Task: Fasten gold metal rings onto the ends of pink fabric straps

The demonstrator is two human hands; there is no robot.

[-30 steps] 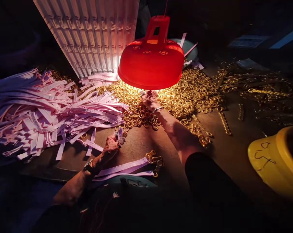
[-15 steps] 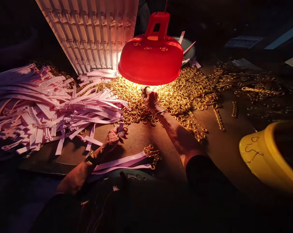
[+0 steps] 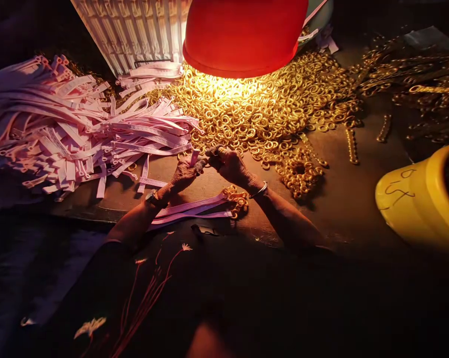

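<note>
My left hand (image 3: 183, 175) is closed on the upright end of a pale pink strap (image 3: 193, 157). My right hand (image 3: 228, 163) is closed too and meets the left at that strap end; what its fingers pinch is too small to see. Both hands rest at the near edge of a big heap of gold rings (image 3: 254, 104), lit by a red lamp shade (image 3: 243, 35). Under my wrists lie a few pink straps with gold rings on their ends (image 3: 194, 206).
A large pile of loose pink straps (image 3: 60, 129) fills the left. A white ribbed panel (image 3: 135, 30) leans at the back. A yellow tub with black writing (image 3: 421, 199) sits at the right. Strings of gold rings (image 3: 414, 84) spread across the far right.
My right hand has drawn back from the ring heap under the lamp and joined the left hand at the strap end. The view has tilted down and closer.
</note>
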